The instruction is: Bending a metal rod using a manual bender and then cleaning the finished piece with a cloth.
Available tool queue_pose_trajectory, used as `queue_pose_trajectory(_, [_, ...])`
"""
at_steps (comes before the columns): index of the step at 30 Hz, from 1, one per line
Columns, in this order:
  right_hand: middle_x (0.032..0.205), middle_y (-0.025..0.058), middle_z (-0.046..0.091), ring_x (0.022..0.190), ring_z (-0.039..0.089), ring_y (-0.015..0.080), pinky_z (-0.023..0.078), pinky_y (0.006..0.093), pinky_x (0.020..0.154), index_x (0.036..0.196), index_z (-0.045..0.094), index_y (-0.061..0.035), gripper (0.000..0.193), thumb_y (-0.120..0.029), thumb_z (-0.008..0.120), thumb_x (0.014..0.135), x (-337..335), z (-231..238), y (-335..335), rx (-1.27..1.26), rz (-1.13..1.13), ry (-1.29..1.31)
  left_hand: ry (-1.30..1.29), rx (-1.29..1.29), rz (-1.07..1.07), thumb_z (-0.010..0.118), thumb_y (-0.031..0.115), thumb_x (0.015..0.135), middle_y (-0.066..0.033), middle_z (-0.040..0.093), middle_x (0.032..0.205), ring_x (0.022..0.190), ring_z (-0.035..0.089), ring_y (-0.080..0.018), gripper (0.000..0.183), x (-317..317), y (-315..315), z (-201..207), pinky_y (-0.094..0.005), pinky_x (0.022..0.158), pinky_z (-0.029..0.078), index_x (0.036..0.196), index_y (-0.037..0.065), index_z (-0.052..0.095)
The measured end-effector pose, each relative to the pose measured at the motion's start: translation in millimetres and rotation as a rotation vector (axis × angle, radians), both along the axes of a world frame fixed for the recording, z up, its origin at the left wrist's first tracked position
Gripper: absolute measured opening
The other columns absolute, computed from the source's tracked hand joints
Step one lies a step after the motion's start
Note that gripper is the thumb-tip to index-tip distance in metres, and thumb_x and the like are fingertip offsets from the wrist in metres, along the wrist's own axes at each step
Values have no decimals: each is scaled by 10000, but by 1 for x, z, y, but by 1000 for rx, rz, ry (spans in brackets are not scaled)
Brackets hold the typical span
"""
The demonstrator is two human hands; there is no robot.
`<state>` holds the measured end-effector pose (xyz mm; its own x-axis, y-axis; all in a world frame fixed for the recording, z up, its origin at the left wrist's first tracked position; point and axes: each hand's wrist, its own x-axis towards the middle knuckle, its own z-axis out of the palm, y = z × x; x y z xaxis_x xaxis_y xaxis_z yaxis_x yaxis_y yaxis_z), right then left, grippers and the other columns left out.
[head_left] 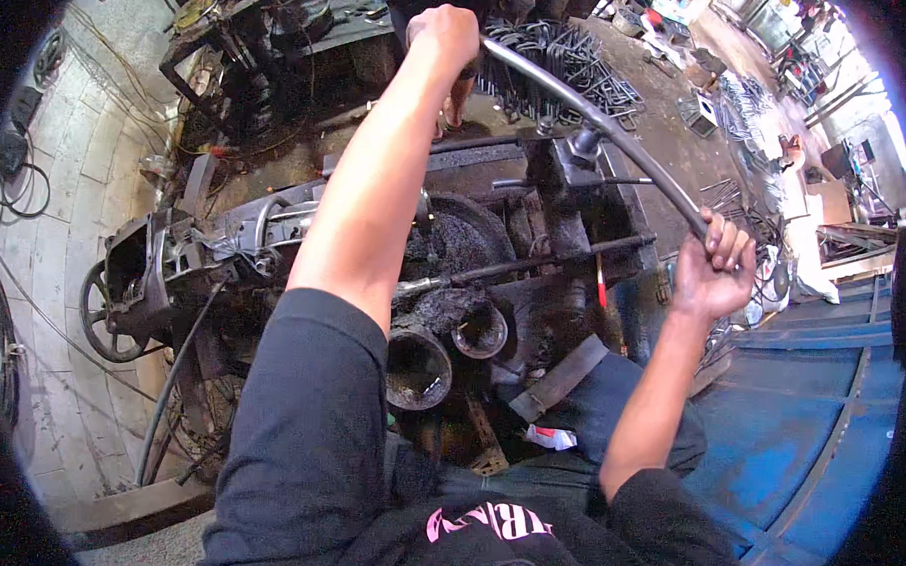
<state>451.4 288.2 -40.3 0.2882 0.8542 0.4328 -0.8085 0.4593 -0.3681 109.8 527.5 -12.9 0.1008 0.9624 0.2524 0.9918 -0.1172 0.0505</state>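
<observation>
Both my hands are closed on a long, slightly bent metal bar (pixel 632 150), which runs slantwise above the machine. My left hand (pixel 444 31) is a fist at its far left end, arm stretched forward. At the near right end, my right hand (pixel 715 270) has its fingers wrapped round the bar. Around its middle, the bar crosses the top of a short upright post (pixel 584 141) on a dark block of the greasy machine (pixel 561 187). A thin rod (pixel 631 180) sticks out sideways from this block. Below it, a long round shaft (pixel 534 258) crosses the machine.
Two round metal cups (pixel 417 370) (pixel 479 330) full of dark grime sit near me. At the left is a handwheel (pixel 111 313). Bent metal rods (pixel 560 67) are heaped on the floor beyond. Another person's leg (pixel 457 99) shows behind my left forearm. Blue metal sheeting (pixel 778 414) lies right.
</observation>
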Motion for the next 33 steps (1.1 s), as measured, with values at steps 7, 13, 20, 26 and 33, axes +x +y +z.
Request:
queue_pose_trajectory(7, [611, 28, 334, 716, 390, 194, 349, 420, 983, 613, 341, -154, 378, -142, 547, 930, -32, 7, -21, -19, -114, -16, -14, 135, -88, 557, 238, 913, -150, 725, 971, 953, 697, -374, 207, 4, 36, -25, -484, 805, 559, 1005, 134, 711])
queue_pose_trajectory(13, [653, 21, 347, 759, 405, 194, 329, 421, 1021, 655, 373, -147, 329, -135, 561, 925, -81, -7, -55, 44, -317, -92, 76, 142, -240, 596, 353, 932, -140, 717, 987, 971, 685, -372, 257, 32, 75, -22, -497, 816, 543, 962, 109, 671])
queue_pose_trajectory(20, [933, 118, 500, 1187, 470, 325, 186, 566, 1235, 802, 514, -53, 174, -145, 629, 895, -49, -14, -60, 75, -196, -381, -177, 120, -117, 485, 176, 929, -287, 675, 1127, 1047, 675, -419, 444, 51, 51, -11, -519, 880, 539, 1356, 59, 465])
queue_pose_trajectory(26, [1527, 286, 332, 1504, 185, 376, 367, 732, 1042, 1387, 440, -3, 590, -265, 641, 898, 15, 35, -59, -36, 611, -158, -1745, -543, -152, 565, 240, 953, -129, 629, 914, 949, 642, -282, 261, 61, 21, -15, -398, 821, 548, 1119, 38, 569])
queue_pose_trajectory(33, [709, 61, 557, 425, 510, 148, 388, 240, 337, 1281, 458, -59, 375, -152, 624, 957, 5, 60, -23, -722, 900, -874, -1117, -263, 326, 605, 253, 876, -376, 499, 1349, 1224, 584, -405, 956, 116, 34, -4, -401, 1013, 495, 1462, -174, -19])
